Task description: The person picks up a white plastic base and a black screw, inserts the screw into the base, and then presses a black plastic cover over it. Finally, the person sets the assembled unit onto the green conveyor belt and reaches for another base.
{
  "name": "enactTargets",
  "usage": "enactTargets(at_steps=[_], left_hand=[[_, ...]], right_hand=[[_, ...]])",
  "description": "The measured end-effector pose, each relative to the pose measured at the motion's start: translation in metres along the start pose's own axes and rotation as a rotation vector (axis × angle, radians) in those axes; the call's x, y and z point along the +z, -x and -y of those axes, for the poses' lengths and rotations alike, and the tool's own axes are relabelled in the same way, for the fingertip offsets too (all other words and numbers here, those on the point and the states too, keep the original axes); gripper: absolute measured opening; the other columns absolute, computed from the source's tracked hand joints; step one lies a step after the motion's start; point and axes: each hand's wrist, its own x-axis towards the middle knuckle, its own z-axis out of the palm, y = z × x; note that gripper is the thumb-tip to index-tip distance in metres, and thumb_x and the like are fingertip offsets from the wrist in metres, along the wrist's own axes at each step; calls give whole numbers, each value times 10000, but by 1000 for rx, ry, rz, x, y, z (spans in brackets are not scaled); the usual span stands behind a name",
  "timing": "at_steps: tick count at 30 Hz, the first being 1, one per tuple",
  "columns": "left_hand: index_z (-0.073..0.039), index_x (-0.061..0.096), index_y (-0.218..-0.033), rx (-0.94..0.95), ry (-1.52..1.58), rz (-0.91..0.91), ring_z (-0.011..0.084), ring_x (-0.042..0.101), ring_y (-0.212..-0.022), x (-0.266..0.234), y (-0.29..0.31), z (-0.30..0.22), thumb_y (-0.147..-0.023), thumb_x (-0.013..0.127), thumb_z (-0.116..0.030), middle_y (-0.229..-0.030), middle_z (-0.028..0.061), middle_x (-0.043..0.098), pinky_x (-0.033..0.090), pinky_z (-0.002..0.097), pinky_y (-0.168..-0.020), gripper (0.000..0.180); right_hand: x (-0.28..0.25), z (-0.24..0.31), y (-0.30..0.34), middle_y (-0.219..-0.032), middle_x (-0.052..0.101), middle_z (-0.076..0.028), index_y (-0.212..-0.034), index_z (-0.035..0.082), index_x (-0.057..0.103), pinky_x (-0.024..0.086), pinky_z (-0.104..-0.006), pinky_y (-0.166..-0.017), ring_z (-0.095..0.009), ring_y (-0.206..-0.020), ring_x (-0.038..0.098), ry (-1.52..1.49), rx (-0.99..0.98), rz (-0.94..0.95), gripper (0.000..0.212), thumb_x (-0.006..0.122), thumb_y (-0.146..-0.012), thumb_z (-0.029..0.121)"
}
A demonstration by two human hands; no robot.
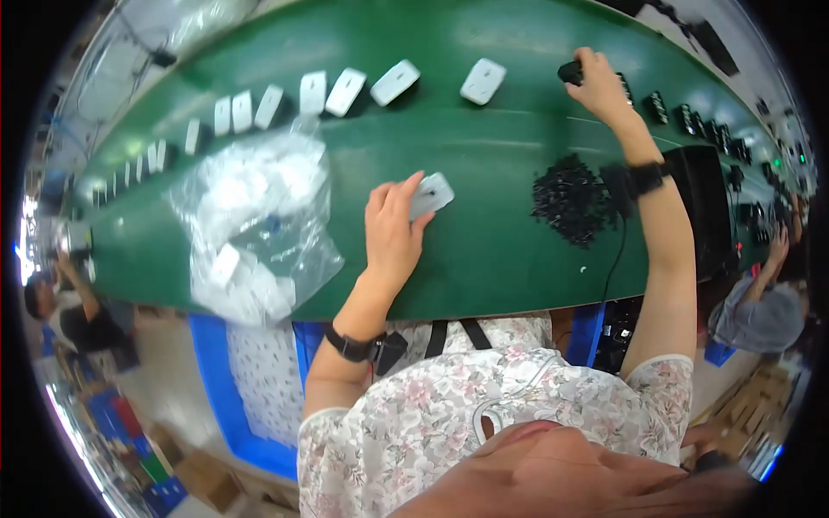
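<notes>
The blue bin (207, 393) at eight o'clock holds many whitish pieces (266, 380); the clear bag (313, 250) at nine o'clock holds white pieces (226, 266). Near centre, the left hand (393, 231), half-curled, grips a white casing (440, 193) that lies at its two o'clock. Between one and two o'clock, the right hand (598, 88) is curled around a black part (569, 72), at its ten o'clock.

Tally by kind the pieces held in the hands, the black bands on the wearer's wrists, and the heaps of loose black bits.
White piece, left hand: 1
Black piece, right hand: 1
Black wrist bands: 2
Heap of black bits: 1
Total: 5
</notes>
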Motion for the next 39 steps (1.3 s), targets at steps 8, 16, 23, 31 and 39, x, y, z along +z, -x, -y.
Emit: enactTargets(at_steps=[8, 16, 23, 31, 39], left_hand=[[-27, 466, -1265, -35, 52, -14, 339, 493, -1032, -1, 1, 3, -671, 676, 74, -1108, 150, 546, 422, 419, -914, 637], [-46, 486, -1269, -123, 334, -57, 335, 519, -1096, -5, 5, 6, -707, 586, 141, -1189, 157, 550, 447, 395, -923, 601], [-41, 581, -1200, -64, 258, -45, 298, 535, -1161, -18, 14, 8, -754, 468, 154, -1245, 121, 578, 440, 378, -962, 500], [-63, 599, -1202, 20, -7, 45, 274, 535, -1178, -15, 19, 13, -732, 486, 92, -1266, 77, 581, 439, 379, -939, 508], [-56, 597, -1215, 44, -95, 102, 273, 541, -1177, -20, 23, 15, -751, 492, 53, -1282, 80, 571, 447, 371, -938, 489]], right_hand=[[-9, 126, 121, -1038, 563, -99, -1089, 33, 532, 455, -321, -853, -250, -977, 570, -506, -322, 178, 368, 687, -756, 48], [-5, 168, 129, -1087, 631, -117, -1094, 42, 609, 481, -357, -854, -292, -1008, 587, -545, -450, 44, 370, 706, -737, 30], [12, 189, 123, -1082, 639, -92, -1091, 46, 605, 490, -360, -850, -281, -1000, 588, -518, -567, 150, 367, 694, -736, 35], [15, 188, 122, -1099, 636, -81, -1088, 41, 604, 493, -358, -849, -276, -1003, 587, -491, -595, 196, 359, 688, -740, 51], [26, 197, 131, -1077, 631, -94, -1077, 19, 623, 525, -346, -782, -268, -983, 604, -345, -672, 50, 361, 662, -719, 29]])
